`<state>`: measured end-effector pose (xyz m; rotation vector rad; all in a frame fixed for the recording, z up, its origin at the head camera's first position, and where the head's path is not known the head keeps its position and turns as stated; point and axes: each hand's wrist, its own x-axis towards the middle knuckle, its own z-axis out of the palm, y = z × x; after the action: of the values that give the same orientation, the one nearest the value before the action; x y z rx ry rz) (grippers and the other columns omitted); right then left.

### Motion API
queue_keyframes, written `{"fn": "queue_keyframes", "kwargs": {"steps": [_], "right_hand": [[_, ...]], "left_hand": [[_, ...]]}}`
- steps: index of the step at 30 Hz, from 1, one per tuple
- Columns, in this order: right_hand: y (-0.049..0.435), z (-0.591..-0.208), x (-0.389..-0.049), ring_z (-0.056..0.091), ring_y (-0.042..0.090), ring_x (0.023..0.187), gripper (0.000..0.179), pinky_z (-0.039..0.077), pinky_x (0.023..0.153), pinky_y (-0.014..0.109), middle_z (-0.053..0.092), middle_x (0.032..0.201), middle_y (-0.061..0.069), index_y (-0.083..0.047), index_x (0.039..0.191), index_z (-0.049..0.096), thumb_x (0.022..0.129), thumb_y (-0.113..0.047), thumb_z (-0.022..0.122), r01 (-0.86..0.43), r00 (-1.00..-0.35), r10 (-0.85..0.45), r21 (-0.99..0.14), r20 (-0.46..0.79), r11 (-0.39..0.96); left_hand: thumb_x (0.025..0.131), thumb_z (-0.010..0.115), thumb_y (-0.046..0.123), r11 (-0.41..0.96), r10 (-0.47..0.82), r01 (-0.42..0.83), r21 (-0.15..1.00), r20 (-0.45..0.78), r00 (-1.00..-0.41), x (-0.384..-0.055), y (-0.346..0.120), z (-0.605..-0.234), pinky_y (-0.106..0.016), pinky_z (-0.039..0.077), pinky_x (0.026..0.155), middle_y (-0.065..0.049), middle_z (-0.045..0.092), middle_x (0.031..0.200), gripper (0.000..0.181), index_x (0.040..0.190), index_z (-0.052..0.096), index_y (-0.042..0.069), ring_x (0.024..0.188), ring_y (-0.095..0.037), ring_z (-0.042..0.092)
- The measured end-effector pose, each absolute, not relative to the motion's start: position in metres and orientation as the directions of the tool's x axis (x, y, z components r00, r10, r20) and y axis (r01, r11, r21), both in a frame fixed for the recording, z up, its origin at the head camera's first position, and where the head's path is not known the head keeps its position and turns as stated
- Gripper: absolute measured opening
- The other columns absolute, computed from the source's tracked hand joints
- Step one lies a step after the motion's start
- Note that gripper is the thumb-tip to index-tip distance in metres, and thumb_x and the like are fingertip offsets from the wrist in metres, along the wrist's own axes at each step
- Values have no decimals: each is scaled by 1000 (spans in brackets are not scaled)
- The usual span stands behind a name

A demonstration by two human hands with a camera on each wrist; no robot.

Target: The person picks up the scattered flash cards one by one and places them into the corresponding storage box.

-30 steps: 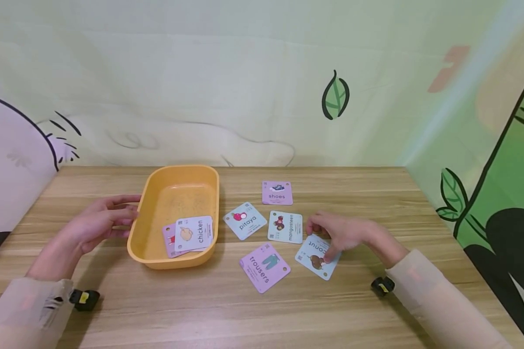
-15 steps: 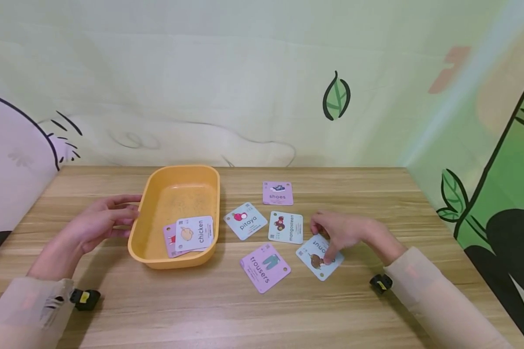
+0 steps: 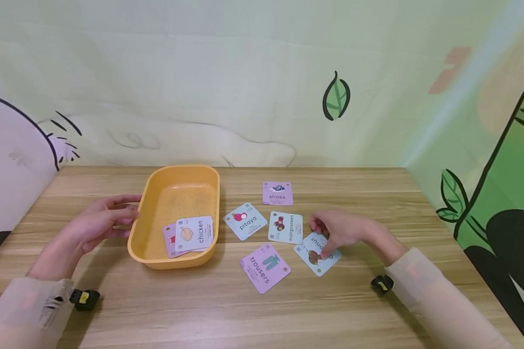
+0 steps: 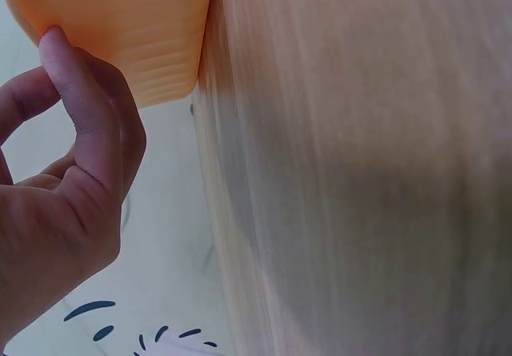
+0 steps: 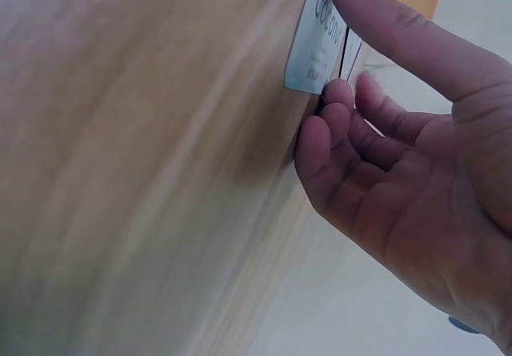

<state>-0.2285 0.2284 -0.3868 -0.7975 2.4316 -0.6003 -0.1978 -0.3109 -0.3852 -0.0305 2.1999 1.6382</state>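
Head: chicken card (image 3: 194, 233) & ≥1 other card (image 3: 171, 245) seen in tray (image 3: 163, 198); coconut card (image 3: 314, 256) + 4 loose cards (image 3: 286, 227) left on surface (image 3: 179, 310). L wrist: tray touched by L hand (image 4: 76, 188), fingers loose. R wrist: coconut card pressed by thumb of R hand (image 5: 400, 184); whether pinched can't be told.

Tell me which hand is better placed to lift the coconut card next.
Right, most likely: the right hand has its thumb on the coconut card and its fingers curled near one edge. The left hand is beside the orange tray, which lies between it and the card.
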Motion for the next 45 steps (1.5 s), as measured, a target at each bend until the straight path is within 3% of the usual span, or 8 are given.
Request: {"fn": "queue_keyframes", "kwargs": {"steps": [5,23,28,38,45], "right_hand": [[228,-387,-229,50,21,85,53,45,74,29,55,90,4,-7,106,58,68,-6,95,-436,-684,-658,-548,-314,714],[227,-385,-232,48,17,83,49,42,71,29,54,88,3,-9,94,57,67,-18,97,-474,-697,-633,-448,-335,758],[226,-385,-231,47,16,81,50,41,71,29,53,87,2,-10,92,57,65,-20,98,-487,-704,-634,-431,-321,760],[226,-386,-231,49,16,79,51,42,68,29,53,84,1,-10,90,55,63,-17,98,-473,-712,-635,-463,-300,749],[226,-386,-232,55,19,84,52,50,73,30,60,92,2,-7,102,56,66,-7,94,-425,-698,-645,-544,-311,723]], "left_hand": [[107,55,15,313,213,-251,916,-325,-921,-198,-311,-385,-34,60,83,-4,62,116,66,158,20,-8,92,-16,65],[107,56,17,320,206,-257,912,-332,-921,-199,-309,-385,-35,60,84,-9,60,123,68,159,20,-8,94,-16,66],[106,57,17,306,206,-258,916,-329,-922,-198,-309,-384,-34,60,83,-5,63,117,69,158,20,-8,93,-15,66],[106,58,17,298,207,-257,920,-325,-923,-197,-308,-383,-35,60,82,-1,66,110,68,157,21,-9,92,-14,66],[106,57,16,304,210,-251,919,-321,-923,-196,-308,-381,-35,60,82,-2,65,112,67,157,21,-10,93,-15,66]]}}
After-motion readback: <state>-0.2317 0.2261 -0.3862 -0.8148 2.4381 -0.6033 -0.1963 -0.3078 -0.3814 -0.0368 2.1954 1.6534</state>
